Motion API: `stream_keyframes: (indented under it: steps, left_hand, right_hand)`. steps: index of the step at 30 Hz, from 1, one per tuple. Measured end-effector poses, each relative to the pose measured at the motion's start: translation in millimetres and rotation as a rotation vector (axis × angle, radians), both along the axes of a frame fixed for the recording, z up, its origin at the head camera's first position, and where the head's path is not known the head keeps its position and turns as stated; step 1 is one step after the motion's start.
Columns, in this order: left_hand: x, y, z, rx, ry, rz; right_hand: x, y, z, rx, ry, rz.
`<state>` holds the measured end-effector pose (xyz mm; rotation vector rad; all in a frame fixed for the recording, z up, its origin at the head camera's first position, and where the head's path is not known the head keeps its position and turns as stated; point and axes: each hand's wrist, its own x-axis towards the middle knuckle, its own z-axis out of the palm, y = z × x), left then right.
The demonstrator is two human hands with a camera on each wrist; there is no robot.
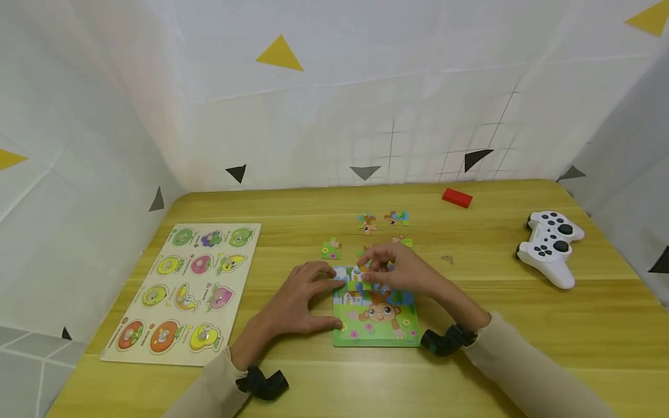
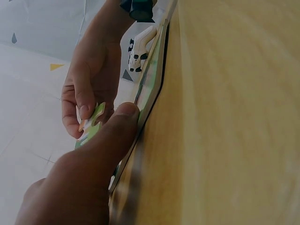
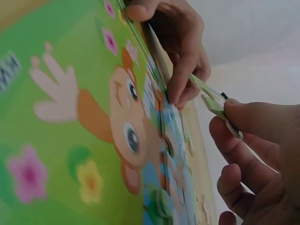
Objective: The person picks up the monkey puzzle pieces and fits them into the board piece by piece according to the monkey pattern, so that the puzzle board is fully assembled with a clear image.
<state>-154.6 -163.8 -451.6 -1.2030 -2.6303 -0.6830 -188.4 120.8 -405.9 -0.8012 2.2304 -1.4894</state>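
A monkey jigsaw board [image 1: 376,334] lies on the table between my hands, its lower part showing a smiling monkey and flowers. My left hand [image 1: 300,299] is at its left side, thumb on the board's edge and fingers spread at the upper left corner. My right hand [image 1: 399,270] pinches a small green jigsaw piece [image 3: 215,105] between thumb and fingertips, over the board's upper part. The piece is tilted in the right wrist view, and the right hand partly hides the board's upper part. Beyond the board lie several loose jigsaw pieces [image 1: 331,248], one partly hidden by the right hand.
A wooden fruit peg puzzle [image 1: 237,302] lies at the left of the table. On the right rests a white game controller [image 1: 553,249]. A red block [image 1: 457,198] sits near the back edge, before a white cloth backdrop [image 1: 334,116].
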Motion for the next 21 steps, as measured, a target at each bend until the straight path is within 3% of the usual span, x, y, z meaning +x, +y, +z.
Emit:
stream_keyframes:
  steps: [9, 15, 21]
  left_hand:
    - [0.4, -0.3, 1.5, 0.006, -0.01, 0.008]
    - [0.7, 0.0, 1.5, 0.005, -0.013, 0.005]
    - [1.1, -0.3, 0.1, 0.005, -0.008, 0.005]
  right_hand:
    - [14.3, -9, -8.5, 0.069, 0.077, 0.08]
    - [20.9, -15, -12.1, 0.098, 0.106, 0.079]
    - [27.3, -21, -15.0, 0.215, 0.274, 0.022]
